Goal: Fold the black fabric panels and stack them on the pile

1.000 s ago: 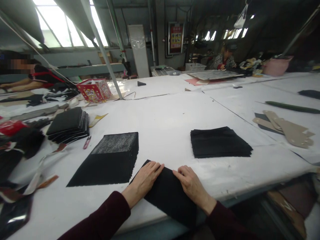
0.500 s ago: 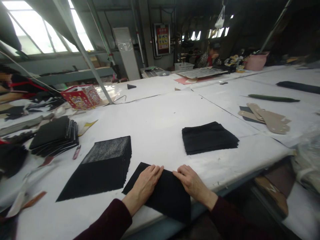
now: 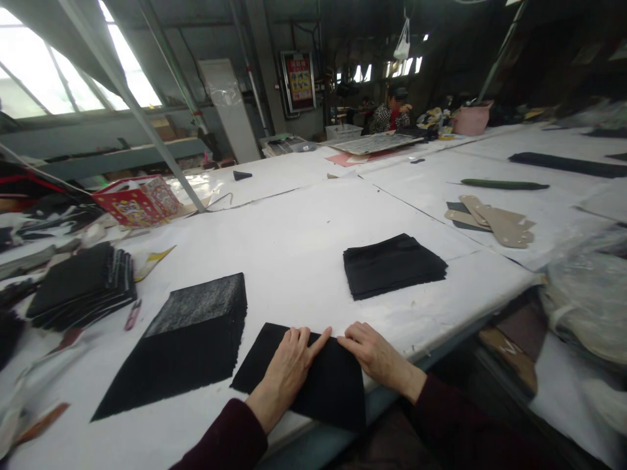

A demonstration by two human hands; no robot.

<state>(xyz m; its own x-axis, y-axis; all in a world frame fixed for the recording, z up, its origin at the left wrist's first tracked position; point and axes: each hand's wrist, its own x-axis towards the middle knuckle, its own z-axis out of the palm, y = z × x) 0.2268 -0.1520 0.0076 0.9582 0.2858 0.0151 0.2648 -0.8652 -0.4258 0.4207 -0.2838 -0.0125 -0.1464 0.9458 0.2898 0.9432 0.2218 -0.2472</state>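
A black fabric piece (image 3: 337, 385) lies at the near table edge, its lower corner hanging over. My left hand (image 3: 289, 362) rests on top of it, index finger stretched toward the far edge and the other fingers slightly bent. At that same far edge, my right hand (image 3: 369, 349) holds the cloth with its fingertips, close to the left index finger. To the left is a stack of black fabric pieces (image 3: 181, 365) with a grey, fuzzy patch folded on top. Beyond my right hand sits another black fabric stack (image 3: 392, 264).
The white table (image 3: 298, 241) carries a dark cloth pile (image 3: 81, 281), pink thread snips (image 3: 132, 315) and a red patterned box (image 3: 137, 199) on the left. Beige templates (image 3: 499, 222) and a long green object (image 3: 504, 185) lie right. A person (image 3: 392, 117) sits far back.
The view has turned a little to the right. My left index finger has stretched out along the cloth's far edge, toward my right fingertips. The right hand keeps its place at the edge.
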